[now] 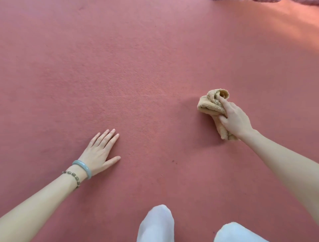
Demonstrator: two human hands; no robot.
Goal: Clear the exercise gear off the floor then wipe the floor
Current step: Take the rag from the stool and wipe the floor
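Note:
A crumpled tan cloth (209, 105) rests on the red carpeted floor (138, 69) at the right. My right hand (235, 119) is closed around the cloth's near end, with the forefinger pressing into its folds. My left hand (100, 152) lies flat on the floor at the lower left, palm down, fingers spread and empty. Its wrist wears a pale green bangle and a beaded bracelet. No exercise gear shows in this view.
My knees in white trousers (157, 224) poke in at the bottom edge. A small dark speck (173, 161) marks the carpet between my hands. Something pinkish (307, 1) sits at the top right corner, beside a bright patch of sunlight.

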